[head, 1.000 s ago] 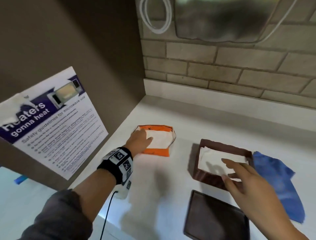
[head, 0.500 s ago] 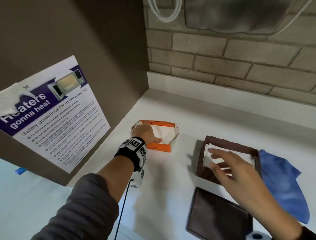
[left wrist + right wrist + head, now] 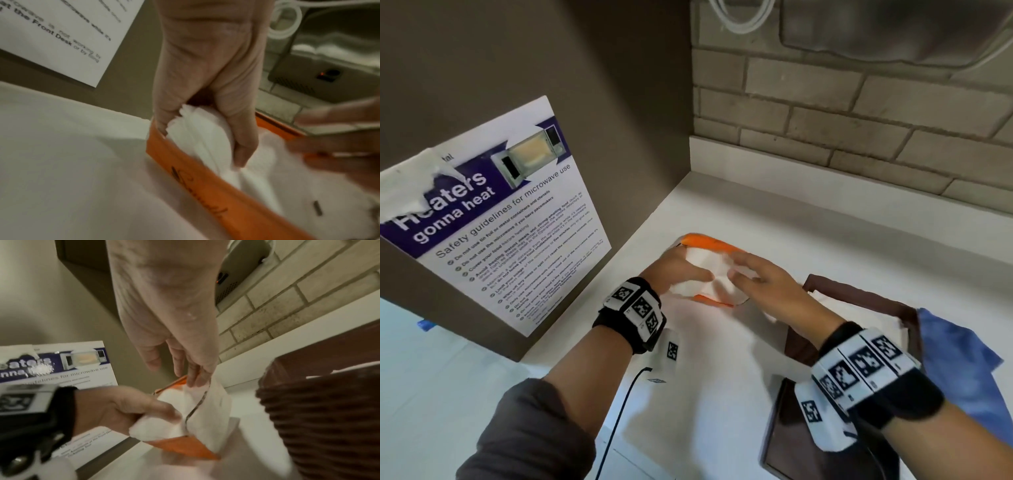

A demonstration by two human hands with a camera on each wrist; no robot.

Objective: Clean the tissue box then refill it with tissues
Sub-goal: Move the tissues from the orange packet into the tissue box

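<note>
Nearest lay the brown lid (image 3: 822,445). Beyond it stood the brown woven tissue box (image 3: 859,301), tissues inside, beside a blue cloth (image 3: 962,370). Farther, the left hand (image 3: 674,270) pinched white tissues (image 3: 197,134) in the orange pack (image 3: 705,241); the right hand (image 3: 767,284), fingers loosely extended, touched the pack's torn opening.

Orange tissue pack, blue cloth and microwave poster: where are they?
orange tissue pack (image 3: 705,242), head view, far orange edge.
blue cloth (image 3: 959,373), head view, its middle.
microwave poster (image 3: 517,219), head view, printed text.
</note>
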